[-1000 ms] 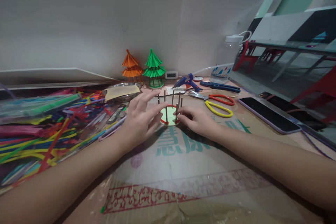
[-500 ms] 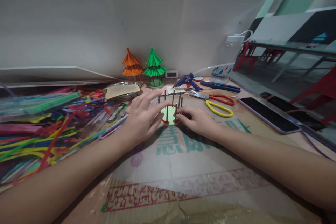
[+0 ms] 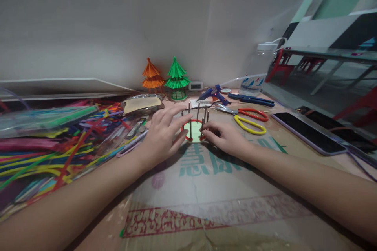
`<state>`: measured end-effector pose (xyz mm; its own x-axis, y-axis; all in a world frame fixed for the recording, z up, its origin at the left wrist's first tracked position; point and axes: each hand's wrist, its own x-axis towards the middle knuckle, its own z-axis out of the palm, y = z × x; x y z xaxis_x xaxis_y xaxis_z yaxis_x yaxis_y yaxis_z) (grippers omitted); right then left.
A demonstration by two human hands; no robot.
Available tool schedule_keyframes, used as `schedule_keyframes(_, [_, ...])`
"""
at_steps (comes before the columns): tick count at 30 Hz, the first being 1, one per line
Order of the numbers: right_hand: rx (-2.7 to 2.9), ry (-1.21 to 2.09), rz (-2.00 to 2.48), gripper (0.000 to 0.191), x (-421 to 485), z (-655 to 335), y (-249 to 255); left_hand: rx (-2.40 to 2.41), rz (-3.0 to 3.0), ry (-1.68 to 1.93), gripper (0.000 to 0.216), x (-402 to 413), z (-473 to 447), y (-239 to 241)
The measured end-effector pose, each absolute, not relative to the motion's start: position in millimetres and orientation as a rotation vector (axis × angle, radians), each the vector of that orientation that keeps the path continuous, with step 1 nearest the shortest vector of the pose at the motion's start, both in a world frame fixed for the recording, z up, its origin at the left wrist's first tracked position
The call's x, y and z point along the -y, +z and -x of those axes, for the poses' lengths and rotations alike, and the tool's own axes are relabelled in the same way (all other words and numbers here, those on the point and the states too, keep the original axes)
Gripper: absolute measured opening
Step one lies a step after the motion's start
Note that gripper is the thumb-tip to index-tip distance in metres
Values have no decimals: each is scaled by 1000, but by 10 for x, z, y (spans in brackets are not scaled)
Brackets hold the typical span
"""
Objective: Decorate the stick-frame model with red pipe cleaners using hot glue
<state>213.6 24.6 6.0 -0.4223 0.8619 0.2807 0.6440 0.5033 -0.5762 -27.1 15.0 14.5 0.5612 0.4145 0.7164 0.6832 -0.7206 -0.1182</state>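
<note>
A small round base (image 3: 194, 136), pale green with a red rim, sits on the cardboard in front of me. Several thin brown posts (image 3: 190, 125) stand upright around its edge. My right hand (image 3: 225, 135) is at the base's right side, thumb and forefinger pinched on a brown post near its foot. On the left, my left hand (image 3: 163, 131) hovers beside the base with fingers stretched and apart; whether its fingertips touch a post I cannot tell.
Behind stand an orange pagoda-like model (image 3: 152, 73) and a green one (image 3: 177, 79). A blue glue gun (image 3: 214, 95), scissors (image 3: 250, 119), blue pliers-like tool (image 3: 251, 99), bottle (image 3: 256, 70) and phone (image 3: 308, 132) lie right. Colourful pipe cleaners (image 3: 44, 160) and a metal dish (image 3: 144, 104) are left.
The whole view has shifted slightly, so everything appears a little further right and lower. Both hands keep nearly the same pose around the base.
</note>
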Motion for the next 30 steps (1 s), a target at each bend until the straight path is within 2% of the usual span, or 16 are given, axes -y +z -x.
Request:
schedule_keyframes(11, [2298,506,1251,32,-320,-2145,20,929,2464,-951,39,-110,266,269])
schedule_keyframes(15, [2287,468,1272,33,-318,-2159,42,1024,2424,-901,36,-76,297,490])
schedule_keyframes(17, [2262,417,1296,34,-322,-2164,63,1181,2425,-717,33,-55,395,699])
schedule_keyframes(20, [2219,353,1345,35,-335,-2166,87,1803,2191,-75,36,-20,711,1041])
schedule_keyframes(21, [2213,346,1357,36,-340,-2166,90,1930,2080,28,35,-14,853,1136])
schedule_keyframes(25, [2211,340,1356,37,-355,-2162,78,2216,1799,238,28,-79,1400,1314])
schedule_keyframes(30, [2213,363,1350,40,-359,-2167,70,2344,1820,416,19,-273,1658,1202])
